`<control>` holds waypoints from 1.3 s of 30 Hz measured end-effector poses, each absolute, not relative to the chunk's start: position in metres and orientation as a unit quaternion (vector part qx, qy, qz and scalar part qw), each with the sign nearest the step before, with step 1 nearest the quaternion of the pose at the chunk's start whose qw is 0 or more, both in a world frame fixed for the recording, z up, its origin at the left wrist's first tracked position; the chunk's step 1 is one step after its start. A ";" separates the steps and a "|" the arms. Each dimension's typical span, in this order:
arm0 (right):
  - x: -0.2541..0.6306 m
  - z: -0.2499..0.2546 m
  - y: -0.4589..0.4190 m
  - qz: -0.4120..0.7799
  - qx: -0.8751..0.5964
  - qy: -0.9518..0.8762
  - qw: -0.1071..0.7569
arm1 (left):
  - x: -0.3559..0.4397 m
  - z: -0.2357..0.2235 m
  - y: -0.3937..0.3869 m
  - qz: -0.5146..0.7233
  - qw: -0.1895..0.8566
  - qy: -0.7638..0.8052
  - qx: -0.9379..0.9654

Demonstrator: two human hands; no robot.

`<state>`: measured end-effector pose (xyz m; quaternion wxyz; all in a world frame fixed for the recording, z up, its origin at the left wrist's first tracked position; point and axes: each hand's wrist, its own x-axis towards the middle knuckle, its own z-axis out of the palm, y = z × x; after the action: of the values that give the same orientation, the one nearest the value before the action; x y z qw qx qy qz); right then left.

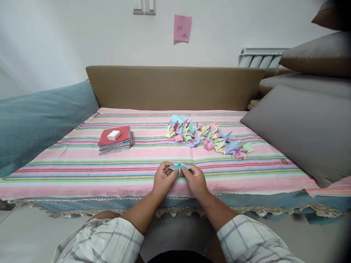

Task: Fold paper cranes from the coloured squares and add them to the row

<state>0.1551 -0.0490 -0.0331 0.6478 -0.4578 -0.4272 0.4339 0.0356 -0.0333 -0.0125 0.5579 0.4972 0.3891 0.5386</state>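
Note:
Near the front edge of the striped cloth (82, 184), a light blue paper crane (179, 167) is held between both my hands, its wings spread out sideways. My left hand (165, 178) pinches one wing between thumb and fingers. On the other side, my right hand (195, 179) grips the opposite wing the same way. The fingertips cover parts of the wings. Beyond my hands and to the right lies a loose heap of folded paper cranes (208, 137) in several colours, with a flat light blue sheet (178, 119) at its back left.
On the left sits a stack of square paper (115, 148), red on top, with a white charger-like block (114, 135) on it. Grey cushions (298, 128) pile up at the right. A brown backrest (175, 87) stands behind; a pink note (182, 28) sticks to the wall.

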 end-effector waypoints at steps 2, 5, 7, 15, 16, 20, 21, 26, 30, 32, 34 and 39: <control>0.155 -0.033 -0.050 0.407 -0.465 -0.447 0.647 | 0.035 -0.015 -0.031 0.540 0.548 0.400 0.498; 0.154 -0.032 -0.051 0.392 -0.457 -0.461 0.652 | 0.033 -0.022 -0.028 0.517 0.543 0.401 0.526; 0.153 -0.030 -0.052 0.401 -0.449 -0.458 0.654 | 0.031 -0.024 -0.026 0.481 0.526 0.397 0.578; 0.148 -0.039 -0.049 0.458 -0.420 -0.412 0.666 | 0.024 -0.017 -0.027 0.397 0.296 0.383 0.780; 0.148 -0.041 -0.047 0.460 -0.424 -0.412 0.663 | 0.023 -0.017 -0.027 0.397 0.293 0.375 0.785; 0.147 -0.043 -0.047 0.436 -0.460 -0.415 0.652 | 0.025 -0.017 -0.028 0.415 0.370 0.368 0.745; 0.146 -0.042 -0.047 0.427 -0.466 -0.415 0.655 | 0.025 -0.016 -0.028 0.422 0.400 0.373 0.723; 0.142 -0.037 -0.050 0.421 -0.465 -0.419 0.657 | 0.028 -0.015 -0.027 0.428 0.390 0.401 0.710; 0.137 -0.040 -0.048 0.461 -0.422 -0.389 0.677 | 0.027 -0.016 -0.025 0.420 0.299 0.379 0.768; 0.136 -0.041 -0.047 0.470 -0.418 -0.375 0.681 | 0.026 -0.016 -0.026 0.420 0.286 0.364 0.781; 0.136 -0.041 -0.047 0.459 -0.441 -0.373 0.675 | 0.027 -0.015 -0.026 0.427 0.299 0.364 0.772; 0.134 -0.038 -0.051 0.416 -0.476 -0.401 0.662 | 0.029 -0.016 -0.026 0.441 0.339 0.397 0.731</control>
<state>0.1343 -0.0511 -0.0377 0.6624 -0.4761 -0.4015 0.4163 0.0288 -0.0256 -0.0155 0.3391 0.7305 0.3965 0.4406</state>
